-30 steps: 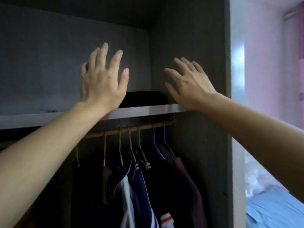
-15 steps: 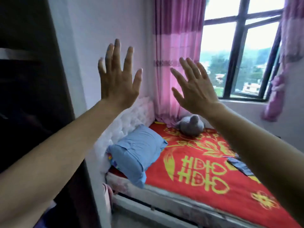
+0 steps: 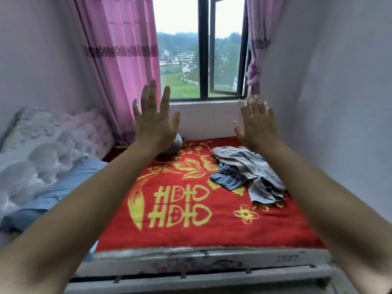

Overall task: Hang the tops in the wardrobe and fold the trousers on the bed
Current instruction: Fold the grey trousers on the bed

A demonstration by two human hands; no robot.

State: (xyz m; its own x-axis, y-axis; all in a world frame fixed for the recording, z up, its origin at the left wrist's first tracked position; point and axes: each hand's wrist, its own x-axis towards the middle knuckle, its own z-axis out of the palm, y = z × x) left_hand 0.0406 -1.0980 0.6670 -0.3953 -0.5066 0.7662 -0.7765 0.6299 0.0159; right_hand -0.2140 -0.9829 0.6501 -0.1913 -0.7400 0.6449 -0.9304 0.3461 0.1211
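The person faces the bed [image 3: 212,232]. The left hand [image 3: 153,124] and the right hand [image 3: 257,128] are up in the air, fingers spread wide, holding nothing. A pile of clothes [image 3: 246,168] lies near the bed's far right corner. The next move is probably to reach over and pick one up.

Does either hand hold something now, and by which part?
Nothing is held. The left hand and the right hand are raised, fingers straight and empty; the heap of clothes lies loose on the bed.
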